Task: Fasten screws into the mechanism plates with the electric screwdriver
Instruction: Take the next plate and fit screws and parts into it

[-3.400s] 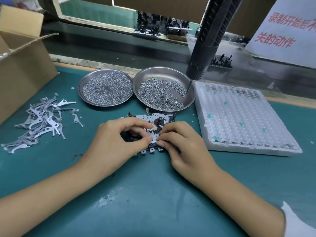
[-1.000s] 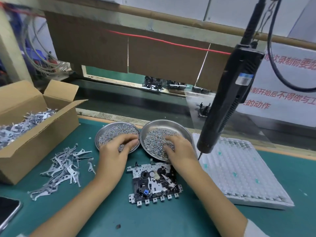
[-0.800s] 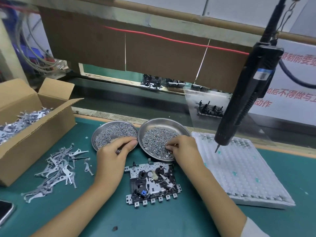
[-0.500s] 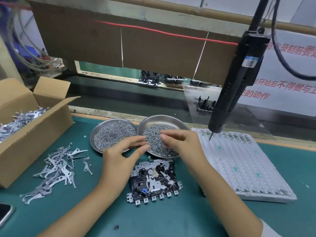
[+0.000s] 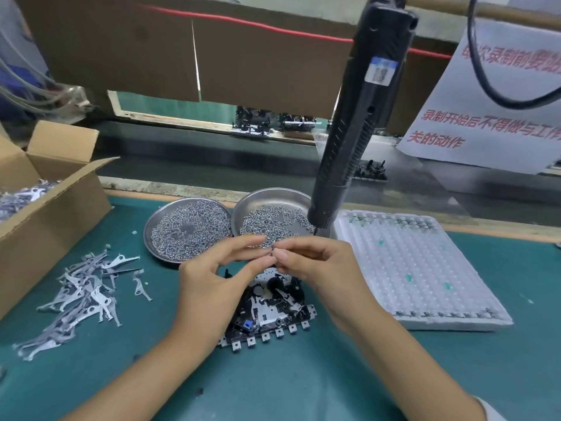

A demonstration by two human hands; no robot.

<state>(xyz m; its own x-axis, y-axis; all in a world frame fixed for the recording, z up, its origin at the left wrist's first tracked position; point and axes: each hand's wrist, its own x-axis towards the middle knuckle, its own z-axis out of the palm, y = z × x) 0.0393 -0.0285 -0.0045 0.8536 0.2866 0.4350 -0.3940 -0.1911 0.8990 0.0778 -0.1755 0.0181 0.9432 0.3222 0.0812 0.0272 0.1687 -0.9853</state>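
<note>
A mechanism plate point(image 5: 273, 314) with black parts and a row of metal tabs lies on the green mat, partly hidden by my hands. Just above it my left hand point(image 5: 212, 278) and my right hand point(image 5: 315, 265) meet fingertip to fingertip, pinching small screws point(image 5: 272, 251) between them. Behind them stand two round steel dishes of screws, the left dish point(image 5: 188, 229) and the right dish point(image 5: 273, 208). The black electric screwdriver point(image 5: 355, 123) hangs untouched from above, its tip just over the right dish's right edge.
A white foam tray point(image 5: 416, 265) lies to the right. Loose metal levers point(image 5: 85, 293) are scattered at the left beside an open cardboard box point(image 5: 51, 205) holding more. A conveyor with more mechanisms point(image 5: 267, 123) runs behind the bench. A white sign point(image 5: 485, 110) hangs at the right.
Both hands left the plate, reached into the two dishes and picked up screws, then drew back together above the plate. The hanging screwdriver has swung from side to side.
</note>
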